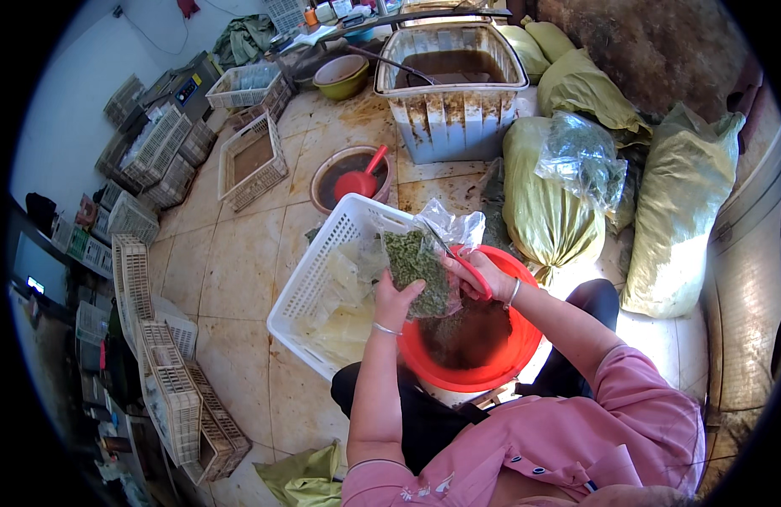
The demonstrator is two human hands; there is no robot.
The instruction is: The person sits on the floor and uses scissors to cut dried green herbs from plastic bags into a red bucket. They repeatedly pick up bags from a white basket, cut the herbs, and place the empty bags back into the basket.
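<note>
My left hand [395, 297] grips the lower left side of a clear plastic bag [410, 258] filled with green, crumbly plant matter. In my right hand [494, 275] are scissors [478, 280] with red handles, their blades pointing up and left across the bag's upper right side. I cannot tell whether the blades are cutting. Loose clear plastic spreads beyond the bag. Below both hands stands a red basin [527, 319] with dark, loose material [468, 338] inside. A white plastic basket [299, 287] sits to its left, holding clear, yellowish plastic bags [340, 300].
Ahead, a round tub [316, 188] of dark liquid holds a red scoop [357, 183]. Beyond it stands a large stained bin [445, 127] with brown liquid. Stuffed yellow-green sacks [549, 194] crowd the right. Crates [175, 380] line the left; an empty-looking sack [306, 477] lies near me.
</note>
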